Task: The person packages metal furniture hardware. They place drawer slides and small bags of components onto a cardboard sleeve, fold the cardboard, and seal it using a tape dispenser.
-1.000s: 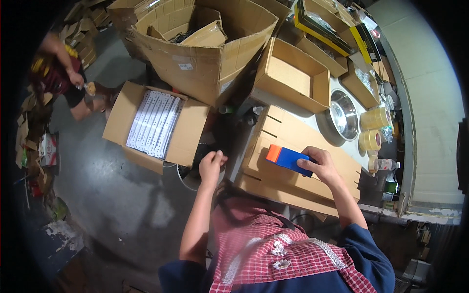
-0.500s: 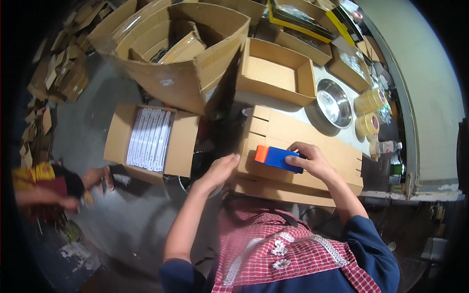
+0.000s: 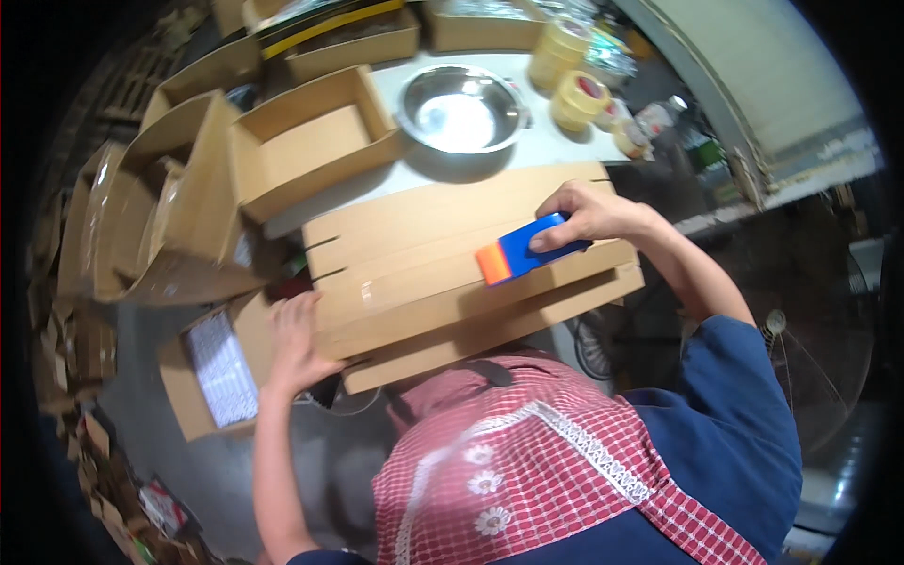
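Tool (image 3: 521, 252) now farther from left hand (image 3: 294, 347)

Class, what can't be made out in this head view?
Head view:
Blue-and-orange tool: rear end partly covered by the right hand.
Left hand: blurred; whether it grips the cardboard is unclear.
White items: too blurred to identify.
Yellow-edged box: far side cut off by the top edge.
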